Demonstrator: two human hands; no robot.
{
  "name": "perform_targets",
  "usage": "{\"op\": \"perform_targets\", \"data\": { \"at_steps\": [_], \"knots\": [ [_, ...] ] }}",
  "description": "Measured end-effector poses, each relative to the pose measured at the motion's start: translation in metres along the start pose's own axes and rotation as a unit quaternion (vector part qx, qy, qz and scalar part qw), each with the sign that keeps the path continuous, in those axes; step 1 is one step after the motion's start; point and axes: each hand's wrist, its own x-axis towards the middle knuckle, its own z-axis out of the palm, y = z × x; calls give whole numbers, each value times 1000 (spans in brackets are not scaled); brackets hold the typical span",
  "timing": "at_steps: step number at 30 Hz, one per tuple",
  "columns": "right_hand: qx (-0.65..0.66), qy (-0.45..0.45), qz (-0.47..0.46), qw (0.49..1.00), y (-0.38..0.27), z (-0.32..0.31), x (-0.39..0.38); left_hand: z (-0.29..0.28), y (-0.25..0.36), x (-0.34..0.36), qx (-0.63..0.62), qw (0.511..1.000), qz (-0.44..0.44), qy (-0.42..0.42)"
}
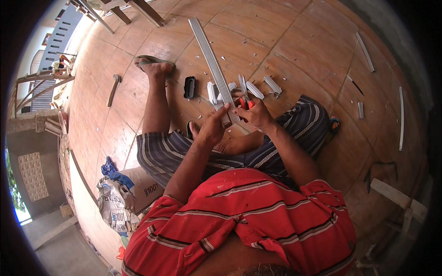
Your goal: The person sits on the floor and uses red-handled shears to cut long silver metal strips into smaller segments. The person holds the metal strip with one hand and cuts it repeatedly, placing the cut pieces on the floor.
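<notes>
A long, light-grey metal channel slants up and away from my lap. My left hand is closed around its near end, thumb on top. In my right hand is a pair of tin snips with red handles, its blades pointing away from me and apart. The fingers of this hand also touch the channel's near end. Just beyond my hands lie short cut pieces of ribbed metal channel, one beside the snips and another farther right. What the left fingers do beneath the channel is hidden.
A black open case and a hammer lie on the tiled floor to the left. Metal strips and small scraps are scattered right. A printed sack rests by my left side. Wooden boards stand at the right.
</notes>
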Motion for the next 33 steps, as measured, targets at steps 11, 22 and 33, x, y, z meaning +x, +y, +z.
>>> {"op": "perform_targets", "data": {
  "at_steps": [11,22,33],
  "knots": [
    [-78,12,-48,996,16,-3,3,3,8,-1,5,1000,-12,-13],
    [-103,-2,-77,992,16,-1,4,9,8,-1,92,994,55,5],
    [-170,0,-4,986,14,3,9,-8,3,9,137,986,-12,94]
  ]
}}
